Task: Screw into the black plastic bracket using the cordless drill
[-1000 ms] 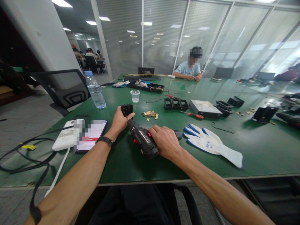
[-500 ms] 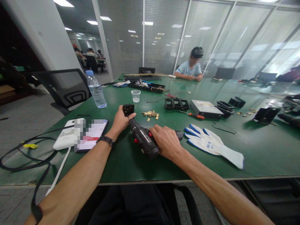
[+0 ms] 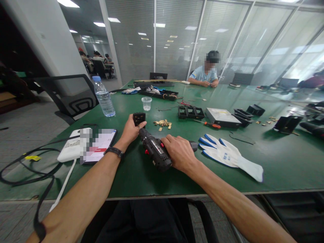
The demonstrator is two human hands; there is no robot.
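Observation:
My right hand (image 3: 178, 152) is wrapped round the grip of a black cordless drill (image 3: 155, 150) with red buttons, lying on its side low over the green table. Its chuck end points away and to the left, at a small black plastic block (image 3: 139, 118). Fingers and thumb of my left hand (image 3: 132, 130) hold that block by its left side and near edge. Whether the bit touches the block I cannot tell. Just right of the block lies a pile of small brass-coloured metal pieces (image 3: 163, 124). A clear plastic cup (image 3: 146, 103) stands behind them.
A water bottle (image 3: 103, 98), phone (image 3: 100, 146) and white power bank (image 3: 73, 143) with cables are at left. On the right lie a white-blue glove (image 3: 225, 152), an orange-handled screwdriver (image 3: 214, 125), a black frame (image 3: 191, 112) and a silver box (image 3: 222, 117). Across the table sits a person (image 3: 204, 74).
Almost nothing differs. Both hands, the drill and the black block stay in nearly the same place.

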